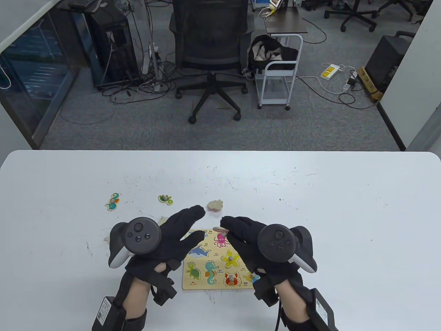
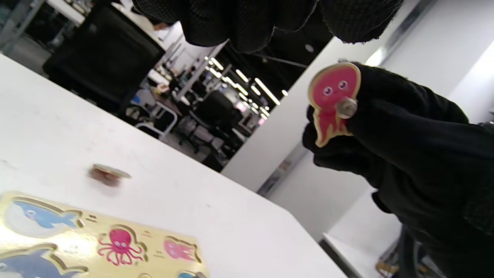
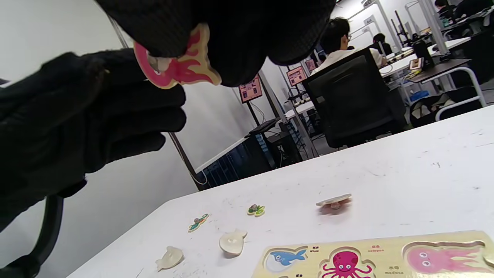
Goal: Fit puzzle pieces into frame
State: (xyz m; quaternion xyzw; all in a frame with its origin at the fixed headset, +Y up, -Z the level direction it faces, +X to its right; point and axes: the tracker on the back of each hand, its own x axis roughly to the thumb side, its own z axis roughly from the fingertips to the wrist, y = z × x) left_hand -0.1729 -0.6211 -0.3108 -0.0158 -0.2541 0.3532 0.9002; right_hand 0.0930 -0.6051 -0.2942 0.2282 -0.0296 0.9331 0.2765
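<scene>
The yellow puzzle frame [image 1: 193, 284] lies on the white table near the front edge, partly under both hands. My right hand [image 1: 225, 229] pinches a pink jellyfish piece [image 2: 334, 102] by its knob and holds it in the air above the frame's far edge; it also shows in the right wrist view [image 3: 181, 65]. The frame's pink jellyfish recess [image 3: 440, 258] lies open below. My left hand [image 1: 200, 222] hovers over the frame's left side with fingers spread, holding nothing, a short gap from the right hand.
Loose pieces lie beyond the frame: a seahorse piece [image 1: 113, 201], a turtle piece [image 1: 165, 199], and a face-down piece [image 1: 215, 205]. Two more face-down pieces [image 3: 232, 242] [image 3: 170, 258] lie left of the frame. An office chair [image 1: 210, 51] stands past the far edge.
</scene>
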